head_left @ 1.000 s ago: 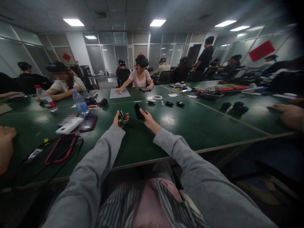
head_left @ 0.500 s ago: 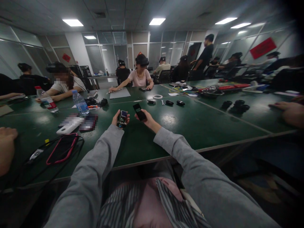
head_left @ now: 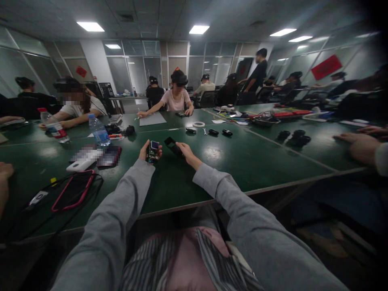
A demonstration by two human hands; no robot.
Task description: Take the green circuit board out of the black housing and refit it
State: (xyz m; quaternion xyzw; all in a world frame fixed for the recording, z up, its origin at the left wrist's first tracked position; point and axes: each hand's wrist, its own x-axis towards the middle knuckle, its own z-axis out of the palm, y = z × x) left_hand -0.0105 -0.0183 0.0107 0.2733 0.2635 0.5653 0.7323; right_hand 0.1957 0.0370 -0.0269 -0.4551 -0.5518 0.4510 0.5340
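My left hand [head_left: 144, 152] is closed around a small circuit board with a screen [head_left: 154, 150], its bare electronics facing up. In my right hand [head_left: 188, 153], fingers and thumb grip a black plastic cover [head_left: 171, 144] with a window-like opening near its far end. The cover is tilted and stands just right of the board, apart from it. Both hands are above the green table [head_left: 188, 190], close to its front edge.
Beyond my hands lie several black oblong items [head_left: 213, 132], a small wrench [head_left: 205, 131] and a white ring [head_left: 198, 124]. To the left are phones [head_left: 109, 157], cables, a pink-edged case [head_left: 74, 192] and two bottles [head_left: 99, 131]. A co-worker's hand [head_left: 351, 139] rests at right.
My right hand has turned the black cover, so it now leans more to the left. The circuit board stays in my left hand. The whole view has shifted slightly to the right.
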